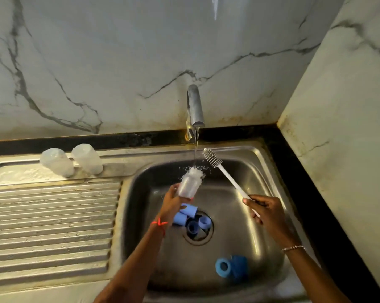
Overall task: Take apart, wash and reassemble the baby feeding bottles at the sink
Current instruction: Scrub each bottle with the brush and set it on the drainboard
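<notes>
- Three clear bottles (188,183): one held, two upturned on the sink (250,232) ledge.
- One brush (226,173).
- Six blue parts (190,209), as far as the tangle shows: four mid-basin, two nearer.
- One tap (195,106).
- One sink.
- Two hands (172,204).

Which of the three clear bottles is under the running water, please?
The bottle gripped by the left hand over the sink; the other two stand on the drainboard, away from the tap.

No readable text, label, brand or number anywhere — bottles, brush and tap bear none
</notes>
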